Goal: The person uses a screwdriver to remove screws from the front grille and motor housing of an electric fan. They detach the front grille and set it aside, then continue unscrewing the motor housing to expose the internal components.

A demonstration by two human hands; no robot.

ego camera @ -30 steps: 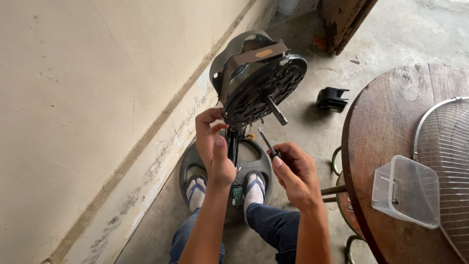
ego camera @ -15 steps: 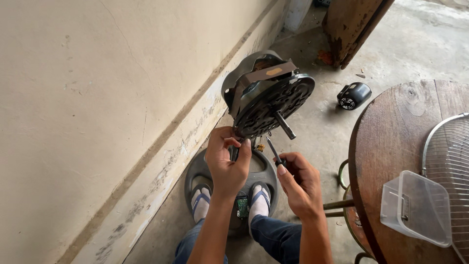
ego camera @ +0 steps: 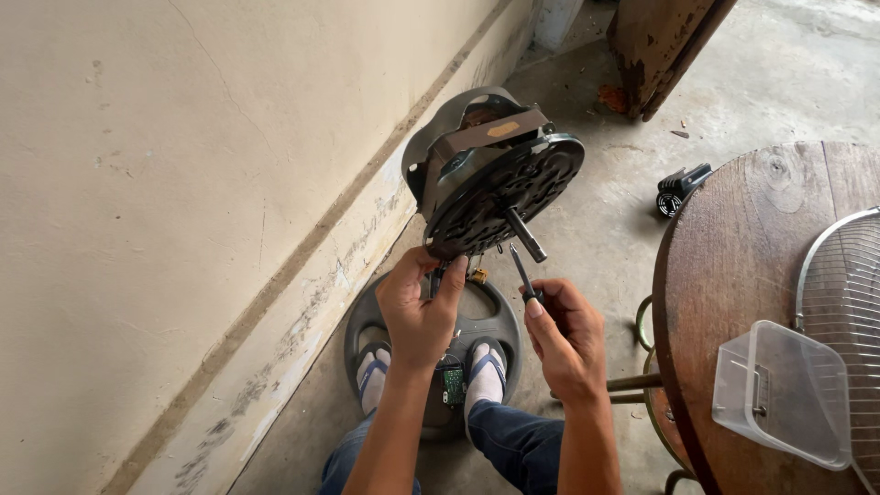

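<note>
Item: dark round vented fan motor housing w/ metal shaft (ego camera: 500, 192). I saw left hand (ego camera: 420, 312) pinching its lower edge, steadying; right hand (ego camera: 564, 335) clamped on thin black screwdriver (ego camera: 522, 271), tip aimed up.

A small orange oval label (ego camera: 502, 130) sits on the fan motor's brown bracket (ego camera: 486, 137).

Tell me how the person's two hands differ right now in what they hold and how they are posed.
The left hand pinches at the lower edge of the fan motor head, fingers curled up against it; the right hand is off the motor and holds a screwdriver. The left hand's grip is at the dark stem; the right hand's tool points up toward the metal shaft. Both are bare and raised over the round fan base.
</note>
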